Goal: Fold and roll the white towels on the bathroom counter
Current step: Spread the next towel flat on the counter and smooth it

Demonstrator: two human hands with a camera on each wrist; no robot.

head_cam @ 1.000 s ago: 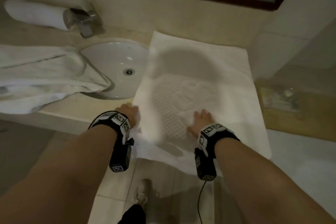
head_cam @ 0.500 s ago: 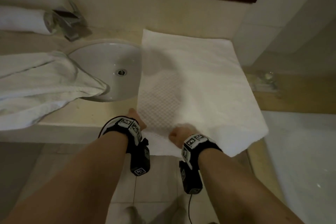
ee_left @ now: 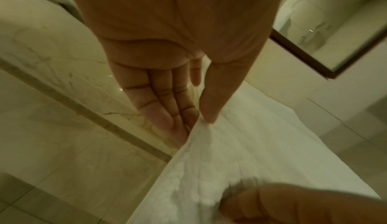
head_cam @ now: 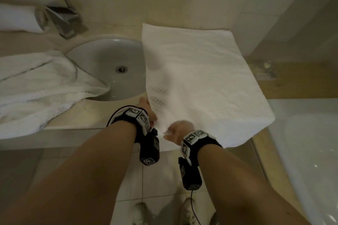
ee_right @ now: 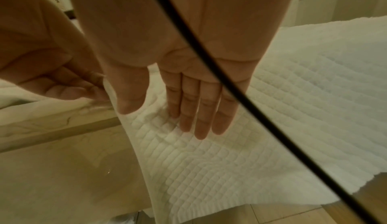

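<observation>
The waffle-textured white towel [head_cam: 201, 82] lies spread flat on the counter [head_cam: 87, 113] right of the sink [head_cam: 109, 67], its near edge hanging over the front. The left hand [head_cam: 147, 108] pinches the near-left edge between thumb and straight fingers; the right hand [head_cam: 178, 130] rests flat on the cloth just beside it, fingers straight and together, clamping nothing. To fold well, I judge both near corners should be gripped (not just one) and lifted evenly to the far edge. A rumpled towel [head_cam: 36, 86] waits left of the basin.
</observation>
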